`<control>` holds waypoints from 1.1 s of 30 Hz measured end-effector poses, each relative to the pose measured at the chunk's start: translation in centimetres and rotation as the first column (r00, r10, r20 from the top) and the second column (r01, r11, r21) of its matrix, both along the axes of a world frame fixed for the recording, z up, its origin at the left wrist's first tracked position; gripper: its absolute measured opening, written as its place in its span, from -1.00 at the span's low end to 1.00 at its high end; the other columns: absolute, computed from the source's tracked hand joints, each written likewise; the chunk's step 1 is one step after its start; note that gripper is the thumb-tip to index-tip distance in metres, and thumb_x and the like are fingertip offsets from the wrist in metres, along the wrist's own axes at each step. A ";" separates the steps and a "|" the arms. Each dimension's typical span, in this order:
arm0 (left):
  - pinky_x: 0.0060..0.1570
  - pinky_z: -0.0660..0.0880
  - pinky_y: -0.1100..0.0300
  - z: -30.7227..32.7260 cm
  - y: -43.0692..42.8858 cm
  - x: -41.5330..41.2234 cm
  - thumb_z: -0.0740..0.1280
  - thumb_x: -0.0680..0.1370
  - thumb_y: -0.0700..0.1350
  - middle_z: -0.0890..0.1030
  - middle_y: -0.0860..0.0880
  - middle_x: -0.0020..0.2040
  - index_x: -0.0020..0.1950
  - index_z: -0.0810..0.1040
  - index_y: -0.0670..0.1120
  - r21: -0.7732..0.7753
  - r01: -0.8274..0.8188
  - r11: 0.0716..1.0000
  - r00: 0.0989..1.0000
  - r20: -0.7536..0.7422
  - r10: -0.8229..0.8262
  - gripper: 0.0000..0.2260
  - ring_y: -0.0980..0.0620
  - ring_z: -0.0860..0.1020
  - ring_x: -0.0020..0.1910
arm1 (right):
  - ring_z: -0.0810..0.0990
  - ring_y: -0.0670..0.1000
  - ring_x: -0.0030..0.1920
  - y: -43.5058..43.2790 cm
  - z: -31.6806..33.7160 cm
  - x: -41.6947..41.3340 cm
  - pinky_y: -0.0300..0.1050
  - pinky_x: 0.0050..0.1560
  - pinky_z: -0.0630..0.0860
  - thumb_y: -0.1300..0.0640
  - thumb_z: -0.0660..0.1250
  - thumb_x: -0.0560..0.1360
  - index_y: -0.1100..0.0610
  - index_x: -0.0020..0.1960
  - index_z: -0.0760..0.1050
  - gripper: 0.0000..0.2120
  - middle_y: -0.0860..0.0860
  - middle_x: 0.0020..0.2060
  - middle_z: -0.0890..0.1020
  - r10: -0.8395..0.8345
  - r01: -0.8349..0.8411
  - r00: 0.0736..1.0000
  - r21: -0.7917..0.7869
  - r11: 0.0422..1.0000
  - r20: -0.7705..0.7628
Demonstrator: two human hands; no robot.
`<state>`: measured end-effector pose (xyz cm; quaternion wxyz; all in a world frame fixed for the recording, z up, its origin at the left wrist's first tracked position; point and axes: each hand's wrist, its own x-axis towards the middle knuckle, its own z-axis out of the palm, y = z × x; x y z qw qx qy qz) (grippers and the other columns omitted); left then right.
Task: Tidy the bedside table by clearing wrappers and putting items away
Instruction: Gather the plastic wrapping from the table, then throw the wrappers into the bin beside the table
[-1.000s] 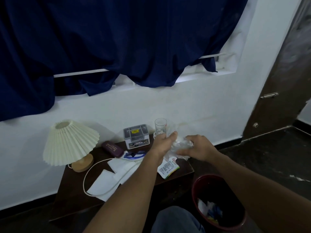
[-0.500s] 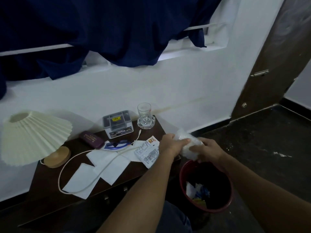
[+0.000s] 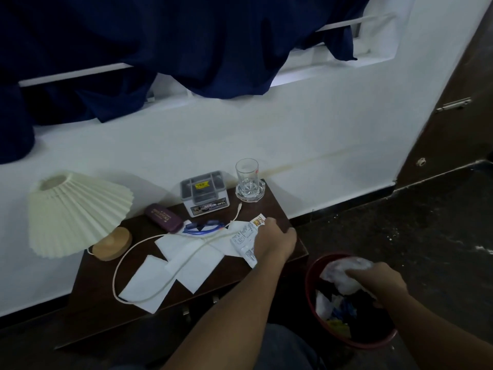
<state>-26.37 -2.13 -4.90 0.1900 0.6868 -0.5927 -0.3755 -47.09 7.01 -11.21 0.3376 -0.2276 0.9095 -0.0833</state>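
Over the red bin (image 3: 309, 284) nearest the camera, right hand (image 3: 376, 280) grips a crumpled clear wrapper (image 3: 342, 269), bunched up, no clear long axis. Left hand (image 3: 276, 243) rests palm-down on the printed sachet (image 3: 244, 241) at the desk (image 3: 277, 209) right front corner; can't tell if the fingers pinch it. Sachet lies flat, long axis roughly front-to-back, yellow end pointing at the wall; behind it, white tissues (image 3: 192, 263), blue glasses (image 3: 204, 227), drinking glass (image 3: 246, 177).
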 end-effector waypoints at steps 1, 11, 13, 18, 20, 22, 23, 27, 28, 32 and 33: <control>0.26 0.41 0.05 -0.1 -0.2 0.7 0.32 0.54 0.09 0.53 -0.07 0.35 0.43 0.40 -0.05 -0.018 -0.026 1.000 1.000 -0.005 0.026 -0.51 -0.11 0.50 0.32 | 0.59 0.29 0.10 0.1 -0.7 0.0 0.18 0.03 0.64 -0.29 0.52 0.31 0.20 0.45 0.31 -0.09 0.28 0.23 0.49 -0.020 0.020 1.000 -0.024 1.000 -0.001; 0.24 0.41 0.05 -0.4 -1.0 6.7 0.23 0.60 -0.04 0.56 -0.04 0.34 0.37 0.46 0.02 -0.011 -0.173 0.985 0.984 0.043 0.173 -0.67 -0.10 0.52 0.31 | 0.57 0.21 0.15 -4.4 3.3 7.6 0.04 0.16 0.53 0.05 0.31 0.51 0.13 0.24 0.56 -0.67 0.18 0.22 0.54 0.372 -0.474 0.873 -0.369 0.799 -0.315; 0.23 0.41 0.08 -0.5 -1.0 7.8 0.22 0.59 -0.09 0.57 -0.04 0.33 0.37 0.47 0.02 0.015 -0.193 0.981 0.980 0.055 0.192 -0.66 -0.10 0.52 0.31 | 0.59 0.09 0.06 -6.1 5.0 11.7 -0.02 0.09 0.55 -0.01 0.31 0.51 0.05 0.15 0.59 -0.74 0.08 0.13 0.59 0.538 -0.638 0.769 -0.370 0.675 -0.345; 0.25 0.41 0.09 0.1 -1.1 10.1 0.24 0.57 -0.10 0.57 -0.04 0.33 0.34 0.50 0.03 0.067 -0.219 0.973 0.975 0.043 0.217 -0.66 -0.09 0.51 0.32 | 0.49 0.13 0.26 -8.1 4.8 19.5 0.07 0.25 0.43 -0.34 0.41 0.35 0.02 0.33 0.45 -0.32 0.07 0.26 0.53 0.838 -0.917 0.377 -0.030 0.398 -0.395; 0.23 0.42 0.08 0.0 -1.2 10.9 0.25 0.55 -0.09 0.59 -0.03 0.31 0.32 0.52 0.03 0.080 -0.215 0.973 0.977 0.033 0.213 -0.66 -0.09 0.52 0.30 | 0.47 0.15 0.27 -8.2 4.0 20.4 0.09 0.25 0.40 -0.34 0.46 0.31 0.03 0.33 0.42 -0.27 0.08 0.27 0.50 0.863 -0.931 0.290 0.087 0.355 -0.413; 0.21 0.42 0.09 -0.1 -1.2 11.3 0.27 0.54 -0.07 0.59 -0.02 0.29 0.30 0.53 0.03 0.092 -0.202 0.975 0.979 0.016 0.202 -0.67 -0.08 0.52 0.28 | 0.48 0.15 0.25 -8.2 3.6 20.4 0.08 0.23 0.42 -0.34 0.48 0.30 0.04 0.32 0.44 -0.27 0.08 0.26 0.50 0.861 -0.933 0.281 0.092 0.349 -0.423; 0.21 0.42 0.10 -0.2 -1.2 11.5 0.28 0.54 -0.07 0.59 -0.01 0.29 0.30 0.53 0.03 0.098 -0.195 0.976 0.981 0.007 0.195 -0.67 -0.06 0.52 0.28 | 0.49 0.15 0.23 -8.2 3.5 20.2 0.07 0.21 0.43 -0.33 0.48 0.29 0.03 0.31 0.45 -0.28 0.07 0.25 0.51 0.862 -0.939 0.263 0.091 0.333 -0.433; 0.26 0.42 0.10 -0.7 -1.0 11.5 0.27 0.56 -0.08 0.58 0.00 0.32 0.33 0.52 0.04 0.104 -0.186 0.977 0.982 -0.021 0.189 -0.66 -0.03 0.52 0.29 | 0.50 0.16 0.23 -7.6 3.6 19.0 0.04 0.22 0.40 -0.12 0.45 0.40 0.05 0.30 0.47 -0.47 0.08 0.25 0.49 0.868 -0.964 0.074 0.187 0.188 -0.491; 0.27 0.42 0.10 -0.8 -0.9 11.4 0.27 0.56 -0.08 0.58 0.00 0.32 0.33 0.52 0.03 0.098 -0.183 0.978 0.982 -0.024 0.187 -0.66 -0.03 0.52 0.30 | 0.51 0.16 0.21 -7.3 3.8 18.8 0.01 0.19 0.41 -0.04 0.42 0.44 0.07 0.29 0.48 -0.54 0.09 0.23 0.49 0.864 -0.967 0.046 0.196 0.165 -0.502; 0.28 0.41 0.09 -0.2 -0.3 11.4 0.29 0.54 -0.09 0.57 0.03 0.34 0.36 0.50 0.04 0.037 -0.146 0.989 0.987 -0.059 0.148 -0.62 -0.02 0.52 0.31 | 0.60 0.15 0.05 -6.7 4.8 17.9 -0.03 0.01 0.50 0.04 0.28 0.48 0.06 0.08 0.56 -0.78 0.06 0.08 0.62 0.838 -0.979 0.147 0.044 0.200 -0.526; 0.28 0.41 0.09 0.1 -0.3 11.5 0.31 0.53 -0.09 0.56 0.03 0.35 0.38 0.49 0.05 0.018 -0.135 0.991 0.987 -0.086 0.136 -0.60 -0.02 0.52 0.31 | 0.62 0.15 0.02 -6.7 5.3 17.5 -0.03 -0.02 0.53 0.02 0.25 0.47 0.03 0.05 0.58 -0.77 0.04 0.03 0.65 0.810 -0.968 0.235 -0.054 0.245 -0.538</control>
